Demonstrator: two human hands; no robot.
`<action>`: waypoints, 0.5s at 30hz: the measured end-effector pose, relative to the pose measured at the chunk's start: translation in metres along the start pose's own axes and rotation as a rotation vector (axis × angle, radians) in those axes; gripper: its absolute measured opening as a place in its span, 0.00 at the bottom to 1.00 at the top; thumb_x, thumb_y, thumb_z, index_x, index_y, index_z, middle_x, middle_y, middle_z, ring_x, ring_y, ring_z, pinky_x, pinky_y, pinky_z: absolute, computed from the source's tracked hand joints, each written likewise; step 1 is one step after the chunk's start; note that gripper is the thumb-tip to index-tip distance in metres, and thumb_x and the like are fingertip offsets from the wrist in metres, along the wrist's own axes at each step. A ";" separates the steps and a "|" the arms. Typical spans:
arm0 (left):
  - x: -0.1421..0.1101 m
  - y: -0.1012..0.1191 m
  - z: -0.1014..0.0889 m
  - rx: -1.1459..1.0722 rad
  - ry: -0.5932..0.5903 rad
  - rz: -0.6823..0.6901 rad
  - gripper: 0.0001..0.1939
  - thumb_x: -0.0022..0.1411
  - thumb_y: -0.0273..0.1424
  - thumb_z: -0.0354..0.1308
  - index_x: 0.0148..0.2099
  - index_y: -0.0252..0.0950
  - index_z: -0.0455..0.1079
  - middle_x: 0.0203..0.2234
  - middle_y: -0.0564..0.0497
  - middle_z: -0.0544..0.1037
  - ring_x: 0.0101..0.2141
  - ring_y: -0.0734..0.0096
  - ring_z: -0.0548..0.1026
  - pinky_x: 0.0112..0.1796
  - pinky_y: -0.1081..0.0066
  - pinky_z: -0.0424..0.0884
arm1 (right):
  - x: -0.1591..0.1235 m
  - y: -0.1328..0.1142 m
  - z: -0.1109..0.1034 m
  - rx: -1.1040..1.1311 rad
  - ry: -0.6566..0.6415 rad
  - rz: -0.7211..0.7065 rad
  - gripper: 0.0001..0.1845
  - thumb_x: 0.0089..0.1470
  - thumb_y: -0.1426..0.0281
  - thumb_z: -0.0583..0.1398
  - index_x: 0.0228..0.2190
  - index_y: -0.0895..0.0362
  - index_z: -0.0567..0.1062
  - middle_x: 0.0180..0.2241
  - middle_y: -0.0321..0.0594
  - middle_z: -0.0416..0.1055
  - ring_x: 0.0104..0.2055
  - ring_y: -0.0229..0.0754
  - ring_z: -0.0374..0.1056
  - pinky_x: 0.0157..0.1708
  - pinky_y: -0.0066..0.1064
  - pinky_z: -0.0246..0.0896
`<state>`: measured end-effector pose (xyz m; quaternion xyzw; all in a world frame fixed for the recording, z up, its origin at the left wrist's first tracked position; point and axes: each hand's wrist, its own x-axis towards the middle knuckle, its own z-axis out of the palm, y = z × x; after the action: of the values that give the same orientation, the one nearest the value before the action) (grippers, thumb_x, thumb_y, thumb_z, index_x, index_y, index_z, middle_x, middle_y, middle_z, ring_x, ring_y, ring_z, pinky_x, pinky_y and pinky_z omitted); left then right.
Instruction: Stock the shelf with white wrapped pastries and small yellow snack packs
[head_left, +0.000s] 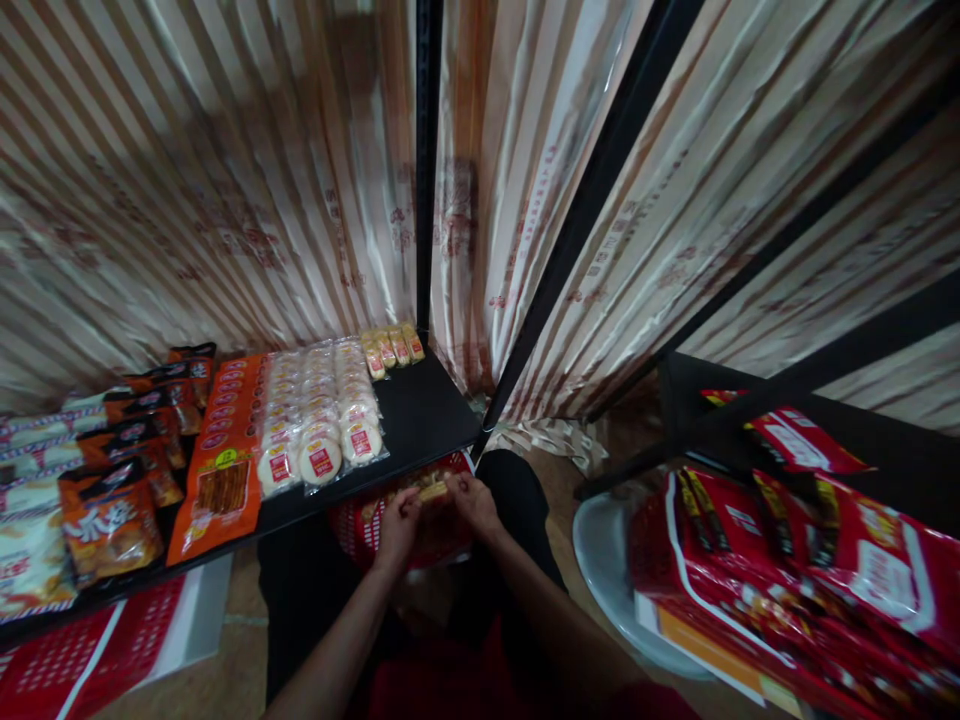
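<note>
Between my two hands is a small yellowish snack packet (433, 491), pinched at its ends. My left hand (400, 522) has its fingers closed at the packet's left end, and my right hand (472, 502) is closed on the right end. Both are low, just in front of the black shelf (420, 415). Under them is a red basket (352, 530) with more small packets inside, partly hidden by my hands and the shelf. A row of similar small yellow packets (392, 347) lies at the shelf's back right corner.
Round white cracker packs (320, 455), orange snack bags (221, 470) and other bags (112, 520) line the shelf leftward. Black uprights (429, 170) and a curtain (225, 180) stand behind. At right, red snack bags (780, 560) lie over a pale plastic stool (607, 580).
</note>
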<state>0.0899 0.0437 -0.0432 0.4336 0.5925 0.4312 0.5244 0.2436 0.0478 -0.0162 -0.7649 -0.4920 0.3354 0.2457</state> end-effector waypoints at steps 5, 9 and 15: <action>-0.002 0.017 -0.002 0.003 -0.006 0.051 0.16 0.47 0.37 0.57 0.38 0.34 0.74 0.35 0.46 0.77 0.38 0.66 0.73 0.42 0.68 0.67 | -0.005 -0.004 -0.003 -0.032 -0.036 0.002 0.23 0.56 0.56 0.47 0.25 0.55 0.73 0.25 0.38 0.73 0.28 0.38 0.67 0.28 0.25 0.54; -0.003 0.026 0.001 -0.053 -0.003 0.053 0.14 0.47 0.38 0.58 0.34 0.33 0.73 0.31 0.47 0.77 0.34 0.67 0.73 0.38 0.70 0.68 | -0.009 -0.007 -0.006 0.007 -0.016 -0.025 0.24 0.56 0.55 0.47 0.24 0.56 0.73 0.24 0.39 0.72 0.28 0.39 0.67 0.27 0.26 0.54; -0.001 0.032 0.002 -0.042 -0.017 0.023 0.16 0.49 0.41 0.57 0.33 0.33 0.73 0.26 0.49 0.77 0.29 0.70 0.72 0.32 0.74 0.67 | -0.011 -0.011 -0.011 0.095 -0.049 -0.031 0.26 0.55 0.54 0.46 0.21 0.56 0.72 0.22 0.38 0.71 0.26 0.37 0.66 0.26 0.25 0.54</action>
<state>0.0940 0.0511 -0.0120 0.4328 0.5738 0.4461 0.5333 0.2419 0.0417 0.0020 -0.7363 -0.4932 0.3731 0.2746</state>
